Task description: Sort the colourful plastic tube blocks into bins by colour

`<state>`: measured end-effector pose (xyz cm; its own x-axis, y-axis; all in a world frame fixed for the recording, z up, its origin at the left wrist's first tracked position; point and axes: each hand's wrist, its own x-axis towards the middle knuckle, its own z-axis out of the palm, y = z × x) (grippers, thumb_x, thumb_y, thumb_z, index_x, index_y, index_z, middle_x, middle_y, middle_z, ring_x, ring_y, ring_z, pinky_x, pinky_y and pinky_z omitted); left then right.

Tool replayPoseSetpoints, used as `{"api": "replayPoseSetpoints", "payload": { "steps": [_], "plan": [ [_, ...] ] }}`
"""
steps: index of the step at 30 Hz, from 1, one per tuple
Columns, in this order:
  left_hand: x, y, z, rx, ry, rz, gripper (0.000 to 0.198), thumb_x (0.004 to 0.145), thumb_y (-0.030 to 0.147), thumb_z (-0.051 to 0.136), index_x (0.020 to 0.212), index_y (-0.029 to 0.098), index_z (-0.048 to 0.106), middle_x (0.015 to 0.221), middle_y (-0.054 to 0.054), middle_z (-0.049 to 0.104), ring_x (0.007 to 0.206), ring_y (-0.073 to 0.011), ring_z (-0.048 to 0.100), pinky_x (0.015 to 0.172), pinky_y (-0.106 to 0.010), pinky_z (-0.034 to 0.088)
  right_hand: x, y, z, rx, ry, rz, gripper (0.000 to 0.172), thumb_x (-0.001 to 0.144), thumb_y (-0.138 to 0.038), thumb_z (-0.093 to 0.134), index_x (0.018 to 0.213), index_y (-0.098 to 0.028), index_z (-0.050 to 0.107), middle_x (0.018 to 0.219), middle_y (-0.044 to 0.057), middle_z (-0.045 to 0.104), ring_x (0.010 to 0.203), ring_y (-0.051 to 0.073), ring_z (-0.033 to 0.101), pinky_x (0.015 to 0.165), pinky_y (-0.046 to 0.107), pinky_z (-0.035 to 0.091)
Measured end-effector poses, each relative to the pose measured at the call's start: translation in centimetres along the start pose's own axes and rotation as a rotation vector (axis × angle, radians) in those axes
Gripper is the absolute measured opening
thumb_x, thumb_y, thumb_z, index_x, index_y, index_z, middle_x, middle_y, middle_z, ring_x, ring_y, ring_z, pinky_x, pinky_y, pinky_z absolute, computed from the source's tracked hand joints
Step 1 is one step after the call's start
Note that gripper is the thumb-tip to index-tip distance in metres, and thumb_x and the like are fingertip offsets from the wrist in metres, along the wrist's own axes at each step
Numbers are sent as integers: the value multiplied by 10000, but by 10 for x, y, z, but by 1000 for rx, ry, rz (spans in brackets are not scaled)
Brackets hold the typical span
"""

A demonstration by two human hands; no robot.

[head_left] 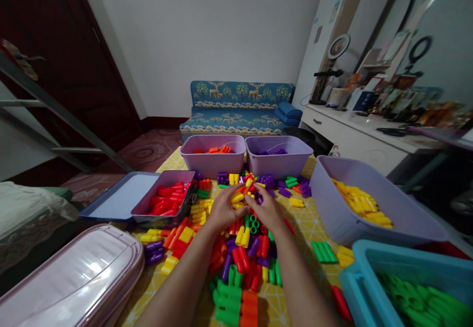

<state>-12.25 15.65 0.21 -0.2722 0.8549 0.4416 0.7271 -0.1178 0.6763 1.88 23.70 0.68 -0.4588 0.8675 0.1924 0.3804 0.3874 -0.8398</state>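
Both arms reach forward over a heap of bullet-shaped plastic building pieces (pixel 242 259) in red, yellow, green, purple and orange. My left hand (pixel 226 207) curls from the left around yellow building pieces (pixel 238 198), thumb pointing inward. Opposite it, my right hand (pixel 266 208) has its fingers bent against the same small cluster of yellow pieces, between the two hands. The fingertips are partly covered by the pieces. Just beneath the hands lie green tube-like pieces (pixel 253 224), with their round openings showing. Joined green pieces (pixel 227 302) lie between my forearms.
Behind the heap stand a lilac bin (pixel 212 163) with orange pieces and another lilac bin (pixel 279 163) with purple ones. A metal tin (pixel 158 217) holds red pieces. At right are a larger bin (pixel 332 218) with yellow pieces and a teal bin (pixel 365 287) with green ones.
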Motion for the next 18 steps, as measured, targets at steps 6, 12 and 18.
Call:
{"api": "replayPoseSetpoints", "payload": {
  "steps": [6,12,18],
  "plan": [
    [0,6,0,-382,1,-98,558,675,249,725,1212,187,586,1203,-90,631,1036,-235,619,878,-348,502,5,5,2,519,-79,-7,471,726,-425,640,1163,-250,625,1194,56,640,1125,238,573,961,417,435],
    [0,5,2,-544,35,-170,567,676,242,714,1216,171,554,1124,-78,663,839,-170,663,706,-261,540,-2,-4,2,792,-31,89,462,669,-339,636,1119,-234,656,969,35,707,829,201,655,761,333,513],
    [1,7,-1,-526,127,-187,472,705,335,709,1136,169,608,1110,-85,679,915,-211,666,749,-290,546,-9,-11,-9,860,-186,101,514,652,-295,651,1160,-223,630,992,40,690,794,188,652,687,305,531]
  ]
}}
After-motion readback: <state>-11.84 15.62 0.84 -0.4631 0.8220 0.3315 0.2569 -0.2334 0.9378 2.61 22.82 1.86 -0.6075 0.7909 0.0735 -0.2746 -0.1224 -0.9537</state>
